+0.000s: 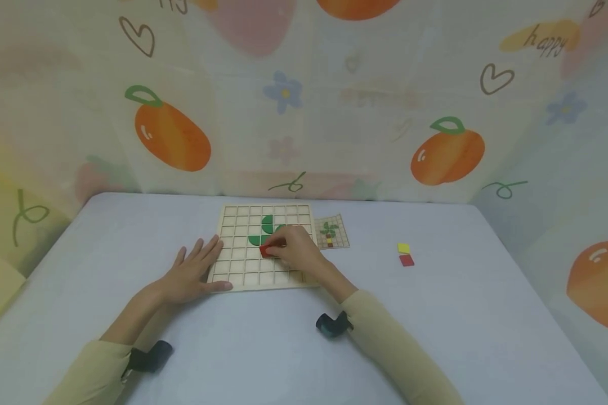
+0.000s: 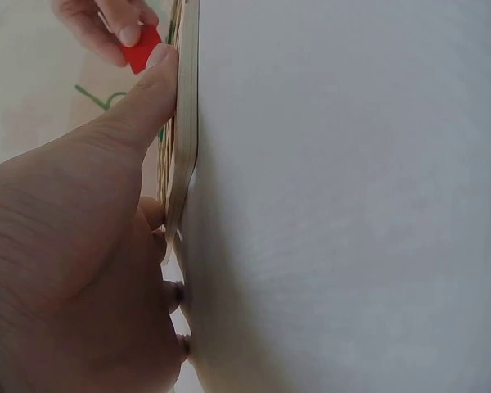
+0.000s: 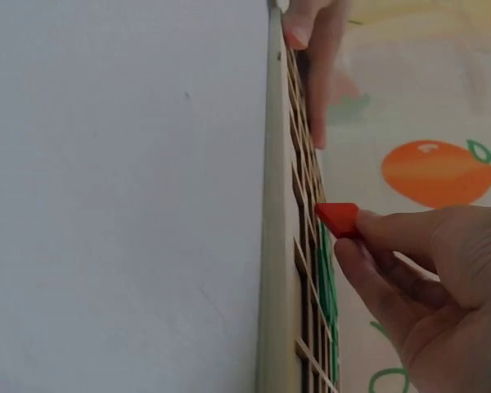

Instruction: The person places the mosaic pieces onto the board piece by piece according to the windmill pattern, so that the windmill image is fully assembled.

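Observation:
A wooden grid board (image 1: 238, 273) lies on the white table, with several green quarter-round pieces (image 1: 267, 224) set in its squares. My right hand (image 1: 298, 247) pinches a red square tile (image 3: 339, 218) between thumb and fingers, just over the board's middle. In the right wrist view one corner of the tile points down at the grid; whether it touches cannot be told. My left hand (image 1: 190, 275) rests at the board's left edge, fingers spread along the side and thumb on the near corner. The right hand hides part of the board and some green pieces.
A small pattern card (image 1: 332, 232) with a green, yellow and red design lies against the board's right side. Farther right on the table are a yellow tile (image 1: 403, 248) and a red tile (image 1: 407, 260). A fruit-printed cloth (image 1: 304, 140) rises behind the table.

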Demonstrator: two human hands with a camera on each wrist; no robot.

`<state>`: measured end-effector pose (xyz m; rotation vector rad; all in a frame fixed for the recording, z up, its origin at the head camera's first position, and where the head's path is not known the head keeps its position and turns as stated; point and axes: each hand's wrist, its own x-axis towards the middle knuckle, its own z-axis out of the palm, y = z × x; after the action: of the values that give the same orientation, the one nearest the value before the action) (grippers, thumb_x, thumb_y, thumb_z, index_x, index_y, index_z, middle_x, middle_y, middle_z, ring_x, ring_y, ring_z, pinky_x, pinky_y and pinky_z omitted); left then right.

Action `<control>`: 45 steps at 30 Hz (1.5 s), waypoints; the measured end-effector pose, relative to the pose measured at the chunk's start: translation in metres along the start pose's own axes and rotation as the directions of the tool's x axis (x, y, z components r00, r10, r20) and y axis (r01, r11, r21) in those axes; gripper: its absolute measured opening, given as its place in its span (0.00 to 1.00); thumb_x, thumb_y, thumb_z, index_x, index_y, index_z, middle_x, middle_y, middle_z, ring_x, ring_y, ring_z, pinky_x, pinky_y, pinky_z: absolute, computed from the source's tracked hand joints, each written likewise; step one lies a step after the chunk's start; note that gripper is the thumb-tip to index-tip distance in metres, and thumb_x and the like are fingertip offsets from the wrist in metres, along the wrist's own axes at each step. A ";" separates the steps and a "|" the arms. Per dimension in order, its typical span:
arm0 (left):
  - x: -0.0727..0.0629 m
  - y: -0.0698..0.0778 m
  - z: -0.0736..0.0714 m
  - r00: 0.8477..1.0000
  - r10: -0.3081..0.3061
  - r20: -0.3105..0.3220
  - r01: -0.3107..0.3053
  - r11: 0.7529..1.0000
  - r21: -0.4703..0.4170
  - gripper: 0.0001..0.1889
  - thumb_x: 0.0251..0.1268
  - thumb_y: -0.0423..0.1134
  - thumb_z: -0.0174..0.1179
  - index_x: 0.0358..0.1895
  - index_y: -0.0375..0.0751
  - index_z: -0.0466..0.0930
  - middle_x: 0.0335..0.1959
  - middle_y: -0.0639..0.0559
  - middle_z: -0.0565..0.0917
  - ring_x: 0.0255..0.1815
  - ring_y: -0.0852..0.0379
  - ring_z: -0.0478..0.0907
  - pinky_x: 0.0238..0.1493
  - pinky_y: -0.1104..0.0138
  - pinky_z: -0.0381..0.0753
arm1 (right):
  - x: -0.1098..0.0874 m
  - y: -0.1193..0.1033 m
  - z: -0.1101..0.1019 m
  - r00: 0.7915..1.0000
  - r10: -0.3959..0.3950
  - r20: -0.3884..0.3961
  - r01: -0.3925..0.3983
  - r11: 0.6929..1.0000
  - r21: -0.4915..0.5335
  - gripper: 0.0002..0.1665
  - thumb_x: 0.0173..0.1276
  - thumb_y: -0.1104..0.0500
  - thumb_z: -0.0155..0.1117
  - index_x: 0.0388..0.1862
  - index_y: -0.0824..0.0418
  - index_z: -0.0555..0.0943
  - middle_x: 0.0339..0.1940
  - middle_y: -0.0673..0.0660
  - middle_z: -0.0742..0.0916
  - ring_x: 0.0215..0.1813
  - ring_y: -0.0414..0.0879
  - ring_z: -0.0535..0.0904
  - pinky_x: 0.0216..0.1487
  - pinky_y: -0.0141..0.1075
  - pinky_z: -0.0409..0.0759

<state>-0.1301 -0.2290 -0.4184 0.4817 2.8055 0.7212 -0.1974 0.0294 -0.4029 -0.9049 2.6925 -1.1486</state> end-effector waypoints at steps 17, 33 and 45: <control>0.000 -0.001 0.000 1.000 -0.001 0.007 0.001 1.000 -0.019 0.56 0.59 0.65 0.61 0.78 0.34 0.43 0.80 0.37 0.41 0.77 0.31 0.30 0.70 0.36 0.24 | 0.008 -0.002 0.001 0.996 0.065 0.059 -0.057 0.990 -0.125 0.08 0.68 0.63 0.66 0.43 0.60 0.88 0.41 0.52 0.89 0.42 0.41 0.82 0.43 0.29 0.78; -0.002 0.000 -0.001 1.000 0.026 -0.005 -0.026 1.000 -0.018 0.55 0.60 0.64 0.61 0.78 0.32 0.43 0.79 0.36 0.42 0.77 0.30 0.32 0.69 0.35 0.26 | 0.014 -0.012 0.001 0.986 0.080 0.143 -0.047 0.975 -0.217 0.10 0.69 0.65 0.64 0.46 0.58 0.87 0.40 0.50 0.87 0.43 0.40 0.80 0.45 0.29 0.78; -0.001 0.001 0.000 1.000 0.016 -0.012 -0.016 1.000 -0.009 0.55 0.59 0.63 0.62 0.78 0.32 0.44 0.79 0.36 0.43 0.77 0.30 0.33 0.69 0.35 0.27 | 0.003 -0.006 -0.021 0.987 0.060 0.147 -0.035 0.986 -0.164 0.11 0.70 0.63 0.64 0.49 0.60 0.86 0.44 0.51 0.87 0.44 0.41 0.81 0.44 0.29 0.79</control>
<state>-0.1292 -0.2284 -0.4174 0.5005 2.8116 0.7417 -0.2034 0.0377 -0.3837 -0.9031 2.6958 -0.8259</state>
